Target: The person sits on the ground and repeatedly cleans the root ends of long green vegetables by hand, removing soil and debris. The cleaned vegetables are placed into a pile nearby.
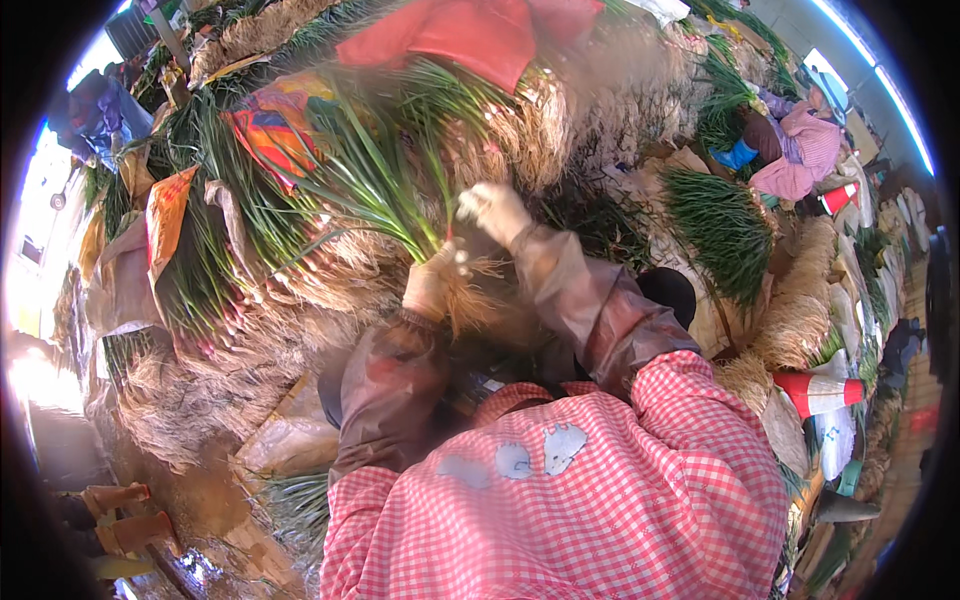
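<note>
My left hand (430, 283), in a pale glove, is closed around the lower stems of a bunch of green onions (401, 214). Their leaves fan out up and to the left, and their stringy roots (474, 296) hang below the fist. Just right of the bunch, my right hand (493, 213) is raised with its fingers curled. Its fingertips are close to a thin, reddish stalk; blur hides whether they pinch it. Brownish, see-through sleeve covers (397, 386) are on both forearms.
A heap of green onions (247, 217) with matted roots lies ahead, under red cloth (465, 37) and orange cloth (169, 217). At right are another pile of onions (716, 229), a seated person (795, 146) and a red-and-white traffic cone (819, 393). Boots (135, 531) show at lower left.
</note>
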### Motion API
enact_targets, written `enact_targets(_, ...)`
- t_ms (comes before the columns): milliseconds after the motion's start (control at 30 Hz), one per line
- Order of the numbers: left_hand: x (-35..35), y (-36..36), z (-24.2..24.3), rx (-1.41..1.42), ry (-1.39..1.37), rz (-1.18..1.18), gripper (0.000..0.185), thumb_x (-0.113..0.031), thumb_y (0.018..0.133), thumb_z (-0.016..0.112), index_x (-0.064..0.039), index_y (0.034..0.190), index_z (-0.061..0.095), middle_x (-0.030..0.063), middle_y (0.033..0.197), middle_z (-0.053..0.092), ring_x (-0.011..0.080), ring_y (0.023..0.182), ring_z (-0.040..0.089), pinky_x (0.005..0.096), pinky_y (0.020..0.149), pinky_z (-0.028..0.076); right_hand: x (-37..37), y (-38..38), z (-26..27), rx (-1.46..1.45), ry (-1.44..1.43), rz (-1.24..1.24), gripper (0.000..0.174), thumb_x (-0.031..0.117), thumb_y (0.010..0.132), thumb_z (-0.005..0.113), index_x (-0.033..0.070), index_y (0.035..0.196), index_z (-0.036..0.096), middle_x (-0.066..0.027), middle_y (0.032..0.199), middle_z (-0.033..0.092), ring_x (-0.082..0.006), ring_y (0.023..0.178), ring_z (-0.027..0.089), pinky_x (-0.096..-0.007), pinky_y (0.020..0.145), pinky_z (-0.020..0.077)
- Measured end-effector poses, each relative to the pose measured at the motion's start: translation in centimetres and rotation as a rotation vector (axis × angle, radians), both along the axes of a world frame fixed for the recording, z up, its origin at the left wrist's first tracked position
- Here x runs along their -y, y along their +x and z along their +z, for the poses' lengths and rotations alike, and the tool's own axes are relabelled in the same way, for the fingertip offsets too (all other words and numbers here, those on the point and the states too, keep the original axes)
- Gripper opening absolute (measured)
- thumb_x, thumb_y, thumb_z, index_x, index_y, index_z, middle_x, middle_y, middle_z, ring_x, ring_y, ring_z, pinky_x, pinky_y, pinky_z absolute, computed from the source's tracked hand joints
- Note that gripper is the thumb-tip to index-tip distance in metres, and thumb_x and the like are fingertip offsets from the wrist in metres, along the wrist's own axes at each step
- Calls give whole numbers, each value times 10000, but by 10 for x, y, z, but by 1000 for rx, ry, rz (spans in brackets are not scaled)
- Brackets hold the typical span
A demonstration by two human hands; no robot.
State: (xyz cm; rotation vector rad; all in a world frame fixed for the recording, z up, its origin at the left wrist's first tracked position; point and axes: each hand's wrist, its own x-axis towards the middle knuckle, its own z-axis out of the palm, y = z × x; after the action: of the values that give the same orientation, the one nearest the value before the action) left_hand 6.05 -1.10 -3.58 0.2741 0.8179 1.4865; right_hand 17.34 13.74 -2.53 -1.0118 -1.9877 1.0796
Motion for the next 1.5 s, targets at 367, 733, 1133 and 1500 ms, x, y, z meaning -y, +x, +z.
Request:
enact_targets(367, 2, -7, -4, 129, 101, -164, 257, -195, 869, 608, -6, 1039, 572, 51, 793, 595, 152, 668, 577, 249, 592, 476, 9, -21, 18, -355, -523, 100, 318, 283, 821, 670, 49, 1025, 600, -80, 957, 644, -138, 732, 595, -267, 616, 470)
enact_targets(733, 11, -14, 9, -136, 80, -49, 146, -116, 886, 560, -41, 1004, 600, 22, 747, 601, 136, 626, 582, 286, 495, 511, -33, 25, 16, -62, -93, -195, 195, 220, 837, 622, 53, 763, 553, -36, 634, 568, -94, 506, 471, -289, 493, 411)
enact_targets(1133, -3, -30, 26, 20, 127, 144, 232, -47, 861, 564, 3, 1087, 570, 125, 947, 644, 152, 653, 602, 237, 519, 498, -95, 40, 41, 924, 454, 119, 329, 338, 752, 637, 71, 944, 652, -120, 930, 617, -255, 939, 594, -417, 810, 472)
enact_targets(1500, -6, -43, 2, 133, 127, 64, 280, -108, 909, 513, -68, 1186, 526, 67, 951, 644, 151, 738, 594, 349, 713, 529, -119, -56, 71, 739, 395, 78, 319, 390, 827, 541, 111, 933, 654, -67, 965, 650, -214, 789, 619, -351, 743, 483)
